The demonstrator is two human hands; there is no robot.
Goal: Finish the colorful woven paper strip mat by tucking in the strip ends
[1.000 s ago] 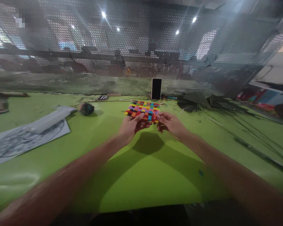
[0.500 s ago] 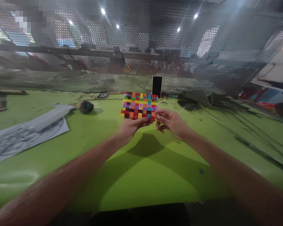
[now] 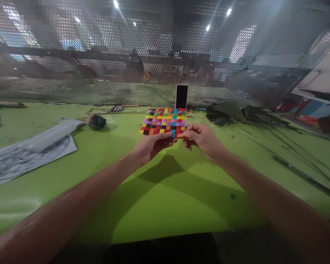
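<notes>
A small woven mat [image 3: 165, 121] of many-coloured strips is held up above the green table [image 3: 165, 198], tilted away from me. My left hand [image 3: 150, 145] grips its near edge from below, thumb on top. My right hand [image 3: 203, 139] pinches the mat's near right corner between thumb and fingers. Both forearms reach in from the bottom corners of the view.
A black phone [image 3: 181, 96] stands upright against the perforated metal screen behind the mat. A large printed sheet with a rolled paper [image 3: 30, 150] lies at left, near a dark tangled ball [image 3: 95, 121]. Dark leaves and long stems [image 3: 236, 113] spread across the right side.
The mat was tipped up steeply half a second ago and now leans back flatter. My right hand has closed on its right corner. The view has shifted slightly.
</notes>
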